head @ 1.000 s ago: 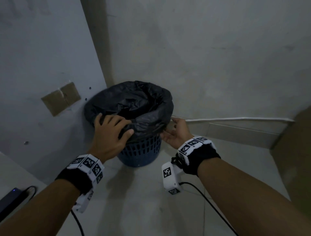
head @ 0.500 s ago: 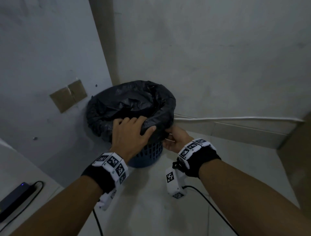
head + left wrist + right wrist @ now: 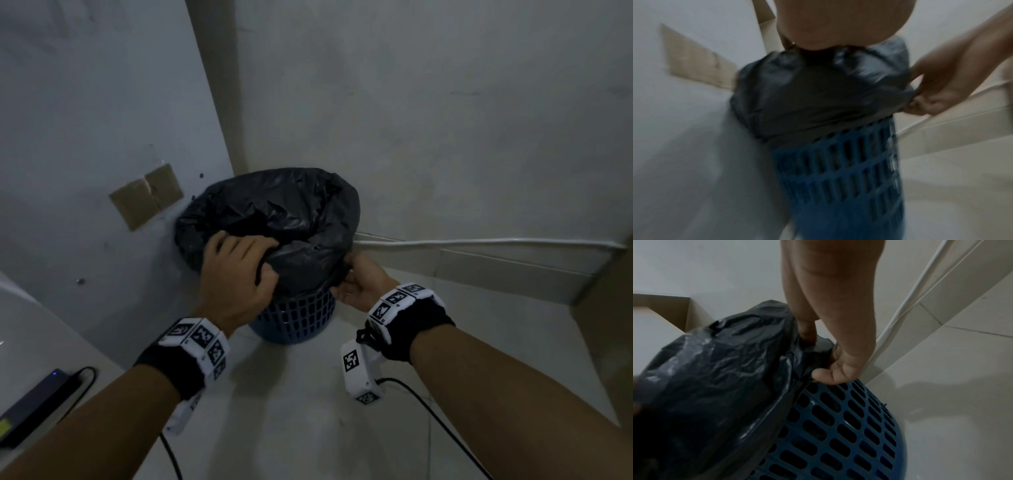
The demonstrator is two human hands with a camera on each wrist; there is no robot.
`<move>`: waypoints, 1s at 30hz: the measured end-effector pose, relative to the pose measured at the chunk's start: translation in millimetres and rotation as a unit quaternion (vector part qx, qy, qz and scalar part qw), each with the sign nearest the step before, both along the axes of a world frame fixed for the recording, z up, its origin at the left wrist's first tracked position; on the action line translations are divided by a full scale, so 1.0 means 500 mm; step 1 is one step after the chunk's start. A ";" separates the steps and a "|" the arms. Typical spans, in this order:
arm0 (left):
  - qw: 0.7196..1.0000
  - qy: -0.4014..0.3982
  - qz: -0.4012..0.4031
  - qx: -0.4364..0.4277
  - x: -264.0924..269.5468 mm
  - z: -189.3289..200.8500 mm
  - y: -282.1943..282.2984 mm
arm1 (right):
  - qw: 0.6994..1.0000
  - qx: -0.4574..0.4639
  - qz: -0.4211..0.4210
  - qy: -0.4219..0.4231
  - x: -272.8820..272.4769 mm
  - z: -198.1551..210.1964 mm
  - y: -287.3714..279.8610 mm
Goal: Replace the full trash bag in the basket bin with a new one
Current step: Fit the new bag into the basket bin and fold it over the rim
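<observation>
Both grips are closing on the black trash bag [image 3: 301, 219]: left hand [image 3: 236, 274] curling over its near rim fold, right hand [image 3: 838, 369] pinching the skirt at the bin's right side. Bag is lining the blue basket bin [image 3: 298, 318], standing on the floor [image 3: 291, 411] in a wall corner, open floor nearer the person.

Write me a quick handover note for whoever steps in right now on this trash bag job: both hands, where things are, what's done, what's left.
Left hand: grips the black trash bag at the near rim.
Right hand: pinches the bag's folded-over edge on the right side.
The bag sits in the blue basket bin, its top folded over the rim; the bin stands on the floor in a wall corner.
Done: both hands have hold of the bag.
Left: peel the edge off the rim, lift the bag out, fit a new one. No new bag in view.
</observation>
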State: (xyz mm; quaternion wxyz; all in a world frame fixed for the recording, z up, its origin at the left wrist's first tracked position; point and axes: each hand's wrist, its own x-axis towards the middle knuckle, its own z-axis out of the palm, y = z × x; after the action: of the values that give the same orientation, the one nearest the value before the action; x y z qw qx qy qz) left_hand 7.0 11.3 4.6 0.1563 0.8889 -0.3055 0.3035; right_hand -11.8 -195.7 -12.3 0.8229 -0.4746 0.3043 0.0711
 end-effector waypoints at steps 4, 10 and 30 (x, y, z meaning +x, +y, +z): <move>0.998 0.055 0.020 0.027 -0.029 0.015 -0.078 | 1.000 0.007 0.007 -0.007 -0.006 -0.006 -0.002; 0.998 0.020 0.033 0.048 -0.011 0.007 -0.070 | 0.997 0.011 -0.075 -0.028 0.005 -0.006 -0.025; 0.996 0.053 0.055 0.048 -0.016 0.013 -0.076 | 0.989 -0.057 -0.131 -0.037 0.023 -0.028 -0.006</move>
State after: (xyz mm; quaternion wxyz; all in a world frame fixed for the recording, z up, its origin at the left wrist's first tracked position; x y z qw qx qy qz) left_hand -1.2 -26.7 11.3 0.1122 0.9257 -0.2621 0.2488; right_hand -0.6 -198.8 -26.3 0.8074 -0.4793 0.3366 -0.0720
